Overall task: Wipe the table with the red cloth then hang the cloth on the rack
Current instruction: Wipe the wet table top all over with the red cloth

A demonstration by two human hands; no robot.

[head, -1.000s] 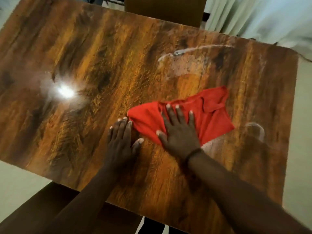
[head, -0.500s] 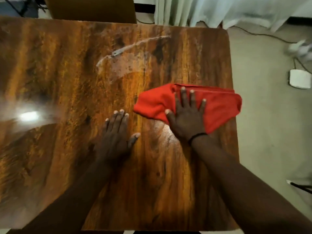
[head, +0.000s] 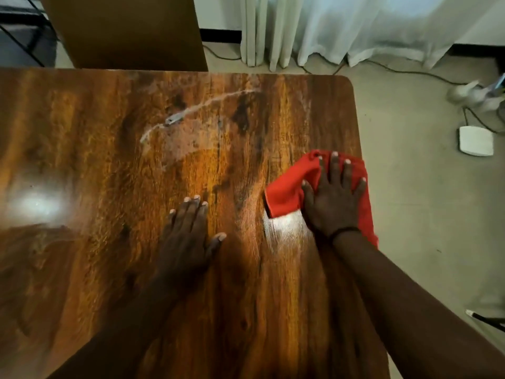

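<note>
The red cloth (head: 287, 192) lies bunched at the table's (head: 109, 160) right edge, pressed flat under the right hand (head: 333, 203), grip wide. The left hand (head: 185, 236) rests splayed on glossy wood. A whitish smear (head: 177, 132) marks the surface; a curtain (head: 341, 28) hangs beyond.

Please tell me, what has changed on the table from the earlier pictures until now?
The right hand, pressed flat on the red cloth, has pushed it rightward across the table to the right edge, where part of it now hangs over. The cloth is also more bunched. The left hand stayed flat on the bare wood, and the whitish smear farther back remains unwiped.
</note>
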